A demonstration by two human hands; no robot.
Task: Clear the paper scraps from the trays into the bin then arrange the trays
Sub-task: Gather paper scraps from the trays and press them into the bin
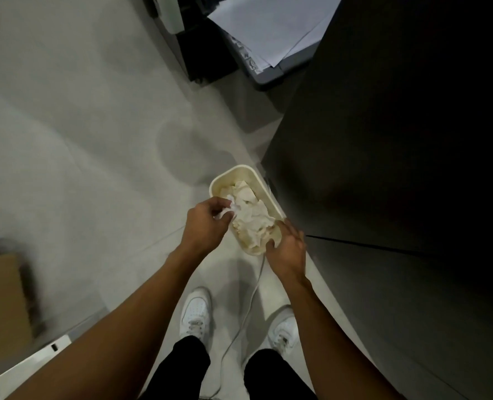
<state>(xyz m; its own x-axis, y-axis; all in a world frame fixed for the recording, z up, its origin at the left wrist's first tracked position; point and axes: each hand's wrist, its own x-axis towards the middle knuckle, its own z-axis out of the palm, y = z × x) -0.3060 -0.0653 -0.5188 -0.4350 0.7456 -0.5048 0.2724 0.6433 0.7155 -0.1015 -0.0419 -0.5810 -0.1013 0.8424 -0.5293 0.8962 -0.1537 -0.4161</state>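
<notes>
A cream plastic tray with rounded corners is held out in front of me above the floor. It is filled with crumpled white paper scraps. My right hand grips the tray's near end, fingers curled over its rim. My left hand is at the tray's left side and pinches a white scrap between its fingertips. No bin is in view.
A large dark cabinet fills the right side. A grey printer with white sheets stands at the top. A cardboard box lies at the lower left. A white cable runs on the pale floor between my white shoes.
</notes>
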